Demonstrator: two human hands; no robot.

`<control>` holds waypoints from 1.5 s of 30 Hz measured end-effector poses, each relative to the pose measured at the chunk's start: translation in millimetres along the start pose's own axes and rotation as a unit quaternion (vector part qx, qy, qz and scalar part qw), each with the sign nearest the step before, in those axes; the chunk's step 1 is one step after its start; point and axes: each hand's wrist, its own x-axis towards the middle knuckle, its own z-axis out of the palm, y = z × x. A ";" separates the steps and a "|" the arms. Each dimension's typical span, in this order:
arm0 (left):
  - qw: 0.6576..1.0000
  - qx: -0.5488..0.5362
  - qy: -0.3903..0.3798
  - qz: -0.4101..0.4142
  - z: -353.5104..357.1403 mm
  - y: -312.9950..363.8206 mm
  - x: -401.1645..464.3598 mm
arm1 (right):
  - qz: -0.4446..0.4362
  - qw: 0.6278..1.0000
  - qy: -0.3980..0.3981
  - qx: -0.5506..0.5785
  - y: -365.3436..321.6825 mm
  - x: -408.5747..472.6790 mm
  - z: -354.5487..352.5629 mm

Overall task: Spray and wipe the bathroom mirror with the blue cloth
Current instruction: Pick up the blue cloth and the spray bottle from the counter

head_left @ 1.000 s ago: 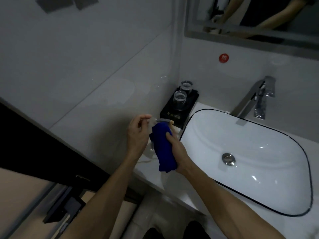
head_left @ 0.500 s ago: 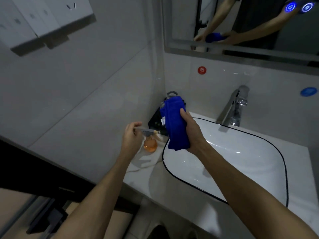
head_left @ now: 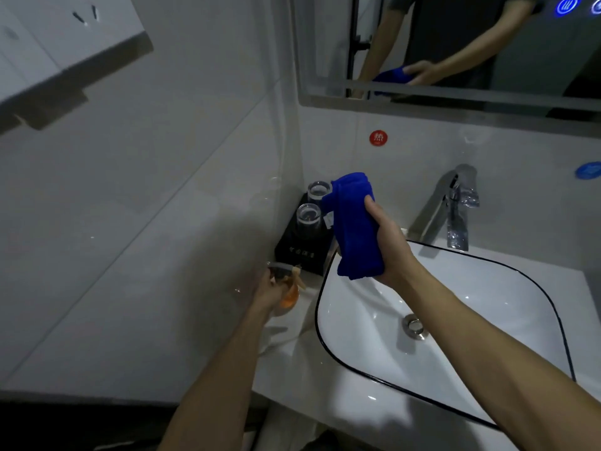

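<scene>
Spray bottle (head_left: 287,289) sits low and left of centre on the tabletop (head_left: 286,359), the left hand (head_left: 268,294) wrapped around it — blurred, so finger placement is hard to read. Right of it, mid-frame, the right hand (head_left: 388,245) clutches the folded blue cloth (head_left: 356,226) above the sink (head_left: 487,402). Mirror (head_left: 536,60), upper right, is cut off by the frame. Judged step: picking up the sprayer; next comes lifting and aiming it at the glass.

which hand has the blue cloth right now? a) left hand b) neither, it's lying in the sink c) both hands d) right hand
d: the right hand grips the folded blue cloth above the sink edge, while the left hand holds the spray bottle.
</scene>
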 end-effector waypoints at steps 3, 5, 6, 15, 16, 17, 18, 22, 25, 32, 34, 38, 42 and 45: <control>1.000 -0.007 -0.007 0.010 3.7 -9.0 18.9 | 0.011 1.000 0.019 0.011 -1.2 11.0 -1.3; 1.000 -0.007 -0.010 0.026 4.8 -7.9 24.1 | 0.017 0.999 0.029 0.018 -1.6 17.6 -1.8; 1.000 -0.008 -0.006 0.024 5.2 -7.0 26.3 | 0.019 0.999 0.033 0.021 -1.9 20.7 -2.1; 0.994 0.038 -0.006 0.100 -5.7 8.2 41.2 | 0.023 0.998 0.039 0.037 -18.1 41.1 -0.3; 0.993 0.033 -0.004 0.113 -7.9 13.9 40.8 | 0.025 0.998 0.039 0.039 -20.8 42.4 -0.6; 0.992 0.028 -0.009 0.125 -10.5 18.6 41.2 | 0.026 0.998 0.039 0.042 -23.7 43.5 -0.3; 0.991 0.021 -0.019 0.128 -12.2 24.2 40.6 | 0.027 0.998 0.038 0.045 -26.8 43.9 0.0; 0.986 0.013 -0.058 0.154 -19.8 48.5 30.3 | 0.020 0.996 0.036 0.082 -42.3 41.7 1.1; 0.974 -0.014 -0.102 0.200 -19.8 78.2 7.3 | 0.008 0.994 0.029 0.108 -55.5 36.9 1.2; 0.941 -0.033 -0.119 0.313 -1.8 156.6 -15.3 | -0.044 0.991 0.009 0.126 -89.3 21.2 -9.7; 0.928 -0.095 -0.131 0.335 5.0 182.4 -24.9 | -0.064 0.989 0.003 0.134 -100.6 14.8 -14.6; 0.913 -0.192 -0.156 0.323 24.5 234.8 -44.0 | -0.121 0.983 0.014 0.136 -125.5 0.8 -28.0; 0.899 -0.230 -0.175 0.328 53.6 285.4 -65.3 | -0.179 0.974 0.010 0.136 -156.1 -24.8 -45.1; 0.890 -0.225 -0.205 0.341 73.3 322.0 -86.1 | -0.226 0.968 0.021 0.111 -184.3 -52.1 -55.7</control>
